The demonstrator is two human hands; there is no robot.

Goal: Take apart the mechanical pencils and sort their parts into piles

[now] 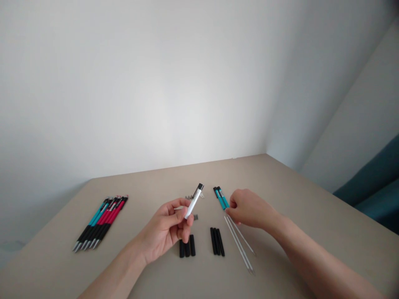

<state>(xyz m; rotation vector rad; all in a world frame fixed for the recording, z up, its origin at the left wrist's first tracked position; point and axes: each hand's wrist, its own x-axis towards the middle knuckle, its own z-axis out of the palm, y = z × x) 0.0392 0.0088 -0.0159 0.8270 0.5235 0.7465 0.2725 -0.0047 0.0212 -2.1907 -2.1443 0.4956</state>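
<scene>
My left hand [168, 230] is raised over the middle of the beige table [311, 216] and grips a white pen barrel [193, 202] with a black clip end, tilted up to the right. My right hand [249, 209] rests on the table with its fingertips touching the teal pen barrels [220, 197] and the tops of the thin white refills [240, 246]. Whether it grips one of them I cannot tell. Short black grip sleeves [187, 247] lie just below my left hand. Longer black sleeves [217, 241] lie between my two hands.
A row of several assembled pens [101, 222], red, teal and black, lies at the left of the table. Small springs [189, 197] sit behind the white barrel. A white wall stands behind the table, and a dark teal seat [374, 187] shows at the right.
</scene>
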